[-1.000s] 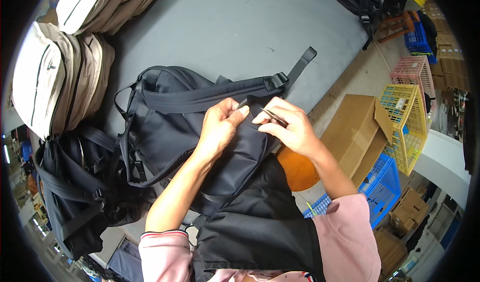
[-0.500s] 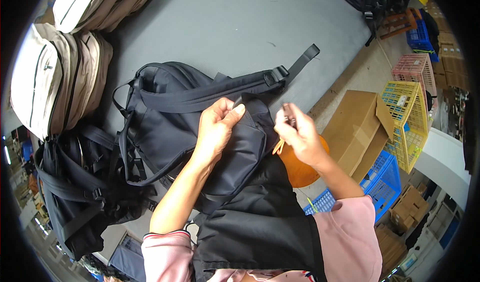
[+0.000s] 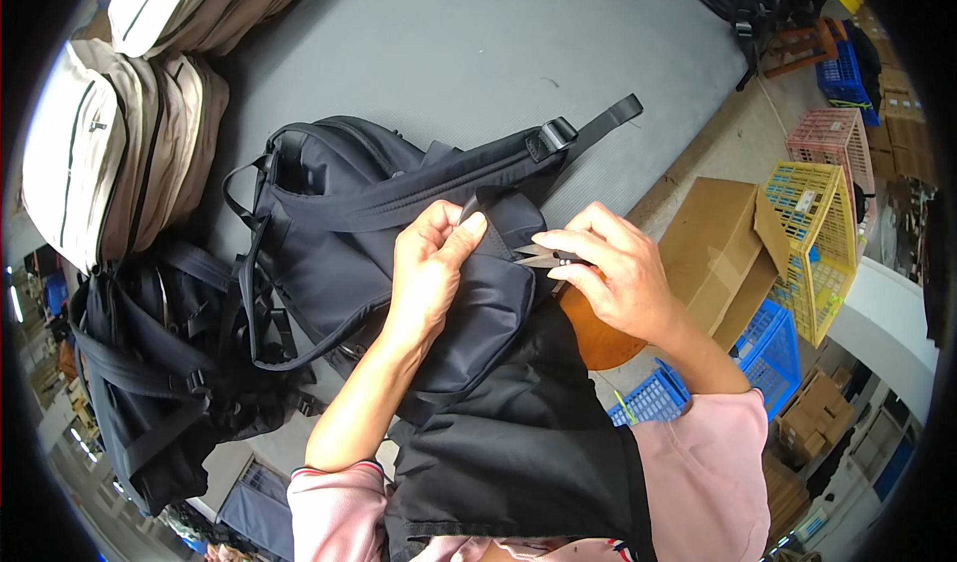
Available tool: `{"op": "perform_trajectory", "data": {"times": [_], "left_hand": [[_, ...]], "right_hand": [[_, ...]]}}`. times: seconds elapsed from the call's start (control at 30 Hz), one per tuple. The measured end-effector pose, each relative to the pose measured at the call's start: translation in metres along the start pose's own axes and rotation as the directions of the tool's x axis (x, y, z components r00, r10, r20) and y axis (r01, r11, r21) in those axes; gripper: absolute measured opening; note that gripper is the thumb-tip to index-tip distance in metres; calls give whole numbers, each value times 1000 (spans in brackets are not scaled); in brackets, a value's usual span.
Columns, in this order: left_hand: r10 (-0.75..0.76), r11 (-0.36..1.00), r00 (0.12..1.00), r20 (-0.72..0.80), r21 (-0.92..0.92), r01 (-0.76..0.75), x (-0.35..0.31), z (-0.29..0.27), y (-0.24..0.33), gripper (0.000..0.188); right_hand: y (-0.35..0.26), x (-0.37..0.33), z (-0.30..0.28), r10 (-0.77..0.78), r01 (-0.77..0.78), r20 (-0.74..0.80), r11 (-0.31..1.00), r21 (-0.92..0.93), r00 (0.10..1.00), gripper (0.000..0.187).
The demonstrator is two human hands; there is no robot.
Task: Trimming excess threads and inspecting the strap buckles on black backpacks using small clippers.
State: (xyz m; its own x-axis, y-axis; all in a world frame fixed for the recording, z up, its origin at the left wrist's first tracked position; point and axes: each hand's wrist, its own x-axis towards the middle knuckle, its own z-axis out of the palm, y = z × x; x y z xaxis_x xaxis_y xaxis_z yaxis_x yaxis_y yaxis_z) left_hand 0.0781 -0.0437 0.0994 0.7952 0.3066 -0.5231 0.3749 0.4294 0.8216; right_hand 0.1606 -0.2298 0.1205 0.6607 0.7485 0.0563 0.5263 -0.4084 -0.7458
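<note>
The left hand pinches, and should hold taut, a black fabric backpack on the grey surface; the right hand grips pointed metal snips (spread slightly), best angled shallowly.

Pink short-sleeved shirt; left cuff trimmed with narrow dark and light stripes; black apron, creased, covering the front.
</note>
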Motion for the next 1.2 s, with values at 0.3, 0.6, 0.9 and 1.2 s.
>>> {"op": "perform_trajectory", "data": {"times": [0.3,0.6,0.9,1.2], "left_hand": [[-5,1000,1000,11,-1,5,0,-1,0,15],[-5,1000,1000,21,24,4,2,0,1,15],[-4,1000,1000,25,27,3,1,-2,-2,14],[4,991,998,65,133,-13,-3,0,4,14]], "right_hand": [[-13,11,-12,-119,137,89,965,-226,989,27],[-2,0,2,-68,63,-115,997,-46,991,24],[-9,-5,-1,-77,65,-80,988,-139,994,27],[-7,-8,6,-58,51,-137,997,-51,989,25]]}}
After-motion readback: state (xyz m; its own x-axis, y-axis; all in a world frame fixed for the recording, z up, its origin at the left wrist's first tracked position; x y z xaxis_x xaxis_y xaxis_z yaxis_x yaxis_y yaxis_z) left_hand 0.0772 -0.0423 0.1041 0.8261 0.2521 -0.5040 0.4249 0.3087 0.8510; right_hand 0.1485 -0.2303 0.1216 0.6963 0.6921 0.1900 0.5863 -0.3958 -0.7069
